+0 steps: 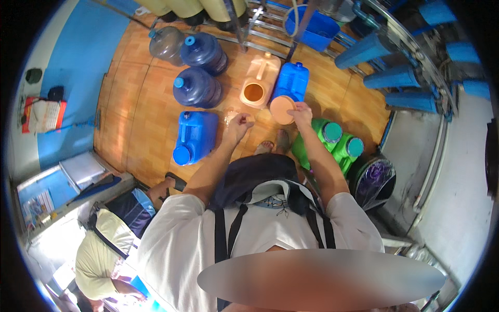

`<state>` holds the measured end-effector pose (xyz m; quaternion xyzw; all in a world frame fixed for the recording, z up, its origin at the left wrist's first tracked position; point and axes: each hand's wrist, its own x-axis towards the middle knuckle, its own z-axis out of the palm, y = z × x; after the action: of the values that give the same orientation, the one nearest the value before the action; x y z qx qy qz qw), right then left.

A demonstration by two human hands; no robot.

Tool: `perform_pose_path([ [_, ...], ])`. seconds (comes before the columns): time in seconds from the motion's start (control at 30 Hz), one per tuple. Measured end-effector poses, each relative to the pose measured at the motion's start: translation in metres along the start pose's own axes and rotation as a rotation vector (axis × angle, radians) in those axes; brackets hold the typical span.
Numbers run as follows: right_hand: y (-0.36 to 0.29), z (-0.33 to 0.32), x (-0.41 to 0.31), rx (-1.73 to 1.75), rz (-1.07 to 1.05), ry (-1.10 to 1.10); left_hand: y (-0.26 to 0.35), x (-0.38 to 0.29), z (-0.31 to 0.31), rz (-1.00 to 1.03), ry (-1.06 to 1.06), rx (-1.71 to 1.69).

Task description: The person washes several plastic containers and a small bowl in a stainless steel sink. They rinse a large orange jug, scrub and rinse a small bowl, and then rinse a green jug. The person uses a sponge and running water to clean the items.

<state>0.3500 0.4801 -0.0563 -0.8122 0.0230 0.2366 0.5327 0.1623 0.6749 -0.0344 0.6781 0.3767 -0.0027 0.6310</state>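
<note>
My right hand (302, 114) grips the edge of a round peach-coloured lid (283, 110), held in the air above the floor. My left hand (239, 126) has its fingers pinched together on a small peach-coloured piece (250, 118), too small to name. Just beyond both hands stands a peach plastic water jug (260, 74), its wide round mouth uncovered and its small spout cap on. A blue plastic jug (291, 80) is beside it on the right, partly hidden by the lid. Another blue jug (199, 132) with its lid on stands left of my left hand.
Several large round water bottles (198, 87) stand at the left. Green jugs (329, 144) and a plastic-wrapped black container (373, 181) are close on my right. Blue filter housings (401, 76) and a metal rack (269, 31) line the far side. A person (103, 253) is behind me at left.
</note>
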Motion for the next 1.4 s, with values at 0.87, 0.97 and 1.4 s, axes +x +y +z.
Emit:
perform_pose_path([
  [0.87, 0.070, 0.176, 0.136, -0.511, -0.031, -0.057, -0.051, 0.082, 0.039, 0.003, 0.293, 0.305],
  [0.97, 0.056, 0.178, 0.135, -0.645, -0.102, -0.106, -0.045, 0.105, 0.044, -0.002, 0.307, 0.302],
  [1.4, -0.017, 0.141, 0.147, -0.659, -0.604, -0.598, 0.000, 0.166, 0.076, 0.185, 0.390, 0.431],
])
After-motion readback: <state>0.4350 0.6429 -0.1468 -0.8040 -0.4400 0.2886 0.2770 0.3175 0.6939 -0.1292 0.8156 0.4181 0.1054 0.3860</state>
